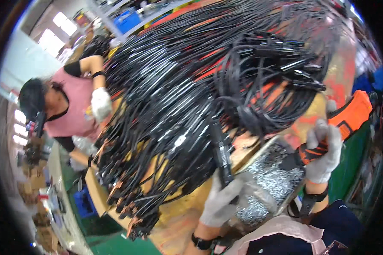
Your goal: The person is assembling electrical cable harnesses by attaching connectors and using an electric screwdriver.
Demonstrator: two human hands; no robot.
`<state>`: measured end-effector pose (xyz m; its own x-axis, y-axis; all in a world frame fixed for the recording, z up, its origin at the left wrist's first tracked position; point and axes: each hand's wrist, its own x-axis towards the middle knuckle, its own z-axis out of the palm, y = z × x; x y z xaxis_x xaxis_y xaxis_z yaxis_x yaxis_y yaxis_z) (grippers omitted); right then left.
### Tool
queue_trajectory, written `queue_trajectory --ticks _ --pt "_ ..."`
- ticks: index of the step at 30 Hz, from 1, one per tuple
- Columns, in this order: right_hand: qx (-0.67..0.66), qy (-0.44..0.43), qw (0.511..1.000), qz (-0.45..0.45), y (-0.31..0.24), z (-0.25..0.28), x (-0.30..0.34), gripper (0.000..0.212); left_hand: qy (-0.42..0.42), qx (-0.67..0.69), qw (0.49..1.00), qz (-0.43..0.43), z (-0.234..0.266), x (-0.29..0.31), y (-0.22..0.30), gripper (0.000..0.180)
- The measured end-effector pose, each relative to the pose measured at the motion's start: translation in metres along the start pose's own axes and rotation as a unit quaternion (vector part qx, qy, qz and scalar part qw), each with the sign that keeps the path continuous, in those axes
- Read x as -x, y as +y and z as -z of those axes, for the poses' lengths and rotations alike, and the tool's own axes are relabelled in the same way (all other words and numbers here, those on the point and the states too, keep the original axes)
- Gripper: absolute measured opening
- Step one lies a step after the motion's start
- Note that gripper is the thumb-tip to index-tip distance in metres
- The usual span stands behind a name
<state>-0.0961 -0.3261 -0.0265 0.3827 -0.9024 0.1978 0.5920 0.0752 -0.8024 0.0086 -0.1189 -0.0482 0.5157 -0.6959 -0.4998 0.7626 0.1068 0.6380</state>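
My left hand (222, 199), in a white glove, grips the lower end of a black tube-shaped cable part (222, 148). That part slants up and away over the cable bundles. Gloved too, my right hand (324, 153) is closed around an orange-and-black cordless power tool (350, 115). The tool's dark end points left, over a box of small shiny metal pieces, perhaps screws (266, 187). The tool and the black part are apart. A clear plastic bag (257, 191) lies in the box near my left hand.
Long black cables (170, 80) with tube-shaped parts cover much of the worktable (178, 221). A looped cable bundle (247, 89) lies on top. Across at the left, a co-worker (74, 102) in pink, with white gloves, handles cables. Shelving with a blue bin (127, 21) stands behind.
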Motion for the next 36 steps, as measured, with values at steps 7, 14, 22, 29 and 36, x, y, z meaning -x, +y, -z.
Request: queue_trajectory --ticks 7,14,22,29,36 --pt "0.082 0.072 0.991 0.071 -0.006 -0.017 0.006 0.057 0.016 0.061 0.996 0.062 0.004 -0.008 -0.008 0.058" --pt "0.034 0.06 0.996 0.052 0.005 -0.018 0.009 0.056 -0.03 0.05 0.997 0.049 0.011 -0.01 -0.011 0.062" --pt "0.008 0.054 0.998 0.024 0.006 -0.032 0.006 0.055 -0.01 0.016 0.999 0.041 0.007 -0.015 -0.011 0.067" --pt "0.046 0.033 0.998 0.027 0.015 -0.033 0.005 0.057 0.012 0.029 0.998 0.052 0.004 -0.012 -0.01 0.064" --pt "0.01 0.033 0.999 0.02 0.016 -0.022 0.004 0.06 -0.011 0.053 0.997 0.052 0.008 -0.011 -0.009 0.068"
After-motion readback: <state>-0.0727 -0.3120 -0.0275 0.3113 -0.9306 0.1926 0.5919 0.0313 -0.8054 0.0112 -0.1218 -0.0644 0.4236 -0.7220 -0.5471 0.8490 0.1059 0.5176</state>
